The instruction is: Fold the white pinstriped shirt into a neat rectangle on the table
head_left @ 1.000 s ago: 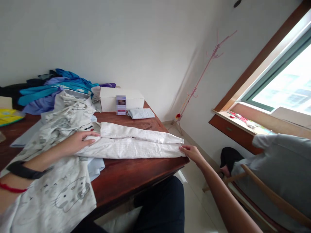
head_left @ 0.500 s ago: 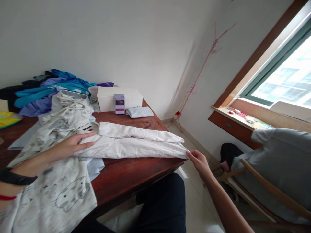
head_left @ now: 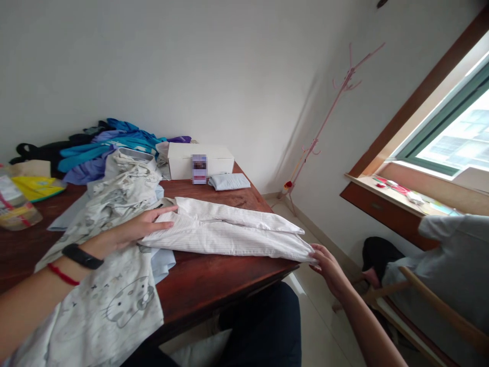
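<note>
A white garment with fine stripes (head_left: 229,237) lies stretched across the table, its two long parts pointing right; whether these are legs or sleeves I cannot tell. My left hand (head_left: 143,225) rests flat on its left end, fingers spread. At the other end, past the table's corner, my right hand (head_left: 324,262) pinches the hem of the nearer part. Under my left forearm is a cream shirt with printed cat faces (head_left: 126,300), draped over the front edge. A pale blue cloth (head_left: 163,265) shows beneath it.
Behind stand a white box (head_left: 179,160), a small pack (head_left: 199,173) and a folded grey-blue cloth (head_left: 229,181) on the wooden table (head_left: 206,272). Piled clothes (head_left: 110,145) and a yellow item (head_left: 38,187) are at left. A pink coat rack (head_left: 324,122) and a chair (head_left: 431,295) stand right.
The view has shifted left, so things appear further right. My right hand's fingers have closed further round the hem. My left hand stays on the striped garment.
</note>
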`<action>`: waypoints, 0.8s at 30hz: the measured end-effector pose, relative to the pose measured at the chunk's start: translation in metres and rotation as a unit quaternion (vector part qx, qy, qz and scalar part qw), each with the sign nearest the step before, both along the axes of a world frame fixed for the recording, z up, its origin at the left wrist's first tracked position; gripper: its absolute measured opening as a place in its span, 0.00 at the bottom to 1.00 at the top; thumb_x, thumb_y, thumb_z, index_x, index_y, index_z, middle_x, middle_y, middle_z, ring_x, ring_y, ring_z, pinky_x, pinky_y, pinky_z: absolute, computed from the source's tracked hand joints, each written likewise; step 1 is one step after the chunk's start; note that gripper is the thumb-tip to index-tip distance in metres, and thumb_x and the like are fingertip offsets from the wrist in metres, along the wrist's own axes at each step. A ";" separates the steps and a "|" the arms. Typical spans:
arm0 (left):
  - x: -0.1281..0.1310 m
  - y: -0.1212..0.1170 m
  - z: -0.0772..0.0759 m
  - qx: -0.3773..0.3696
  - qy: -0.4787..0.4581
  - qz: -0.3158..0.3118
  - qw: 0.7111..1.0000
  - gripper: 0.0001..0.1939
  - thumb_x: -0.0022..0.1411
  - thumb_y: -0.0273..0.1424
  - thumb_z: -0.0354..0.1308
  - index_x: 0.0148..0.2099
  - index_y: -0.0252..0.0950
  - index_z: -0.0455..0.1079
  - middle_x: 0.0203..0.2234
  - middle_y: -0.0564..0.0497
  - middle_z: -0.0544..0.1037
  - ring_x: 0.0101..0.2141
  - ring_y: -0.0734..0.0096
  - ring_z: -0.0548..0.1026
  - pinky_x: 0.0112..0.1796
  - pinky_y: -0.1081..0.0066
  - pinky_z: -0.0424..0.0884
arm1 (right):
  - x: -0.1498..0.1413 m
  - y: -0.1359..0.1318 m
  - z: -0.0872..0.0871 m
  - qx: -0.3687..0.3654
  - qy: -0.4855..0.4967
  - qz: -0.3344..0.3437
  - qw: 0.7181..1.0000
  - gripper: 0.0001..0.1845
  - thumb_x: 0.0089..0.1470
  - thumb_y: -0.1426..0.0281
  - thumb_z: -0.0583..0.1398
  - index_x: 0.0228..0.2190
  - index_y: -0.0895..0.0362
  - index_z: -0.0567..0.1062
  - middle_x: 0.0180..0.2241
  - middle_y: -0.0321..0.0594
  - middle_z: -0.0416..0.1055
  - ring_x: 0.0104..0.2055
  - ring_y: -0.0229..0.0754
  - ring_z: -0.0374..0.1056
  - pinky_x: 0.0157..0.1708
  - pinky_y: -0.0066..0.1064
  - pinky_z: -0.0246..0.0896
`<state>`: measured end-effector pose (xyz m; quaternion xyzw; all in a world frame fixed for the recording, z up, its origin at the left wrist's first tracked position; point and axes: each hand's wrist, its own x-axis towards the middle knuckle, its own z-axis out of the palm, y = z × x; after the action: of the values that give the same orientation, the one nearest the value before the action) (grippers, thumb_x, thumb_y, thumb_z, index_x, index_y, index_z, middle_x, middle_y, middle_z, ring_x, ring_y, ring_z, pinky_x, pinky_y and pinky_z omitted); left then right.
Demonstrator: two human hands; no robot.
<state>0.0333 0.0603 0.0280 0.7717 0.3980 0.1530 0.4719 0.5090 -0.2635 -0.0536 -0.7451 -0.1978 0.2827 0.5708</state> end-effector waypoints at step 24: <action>-0.012 -0.038 0.009 0.205 0.008 -0.064 0.977 0.26 0.62 0.50 0.62 0.55 0.40 0.80 0.52 0.46 0.82 0.48 0.53 0.81 0.53 0.63 0.74 | 0.018 0.024 0.017 -0.114 -0.336 0.031 0.934 0.20 0.43 0.50 0.59 0.21 0.54 0.75 0.21 0.37 0.71 0.27 0.45 0.65 0.28 0.32 0.57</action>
<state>0.0209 0.0223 0.0372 0.8770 0.3115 0.1947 0.3098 0.5266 -0.2398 -0.0369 -0.8503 -0.3673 0.0536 0.3732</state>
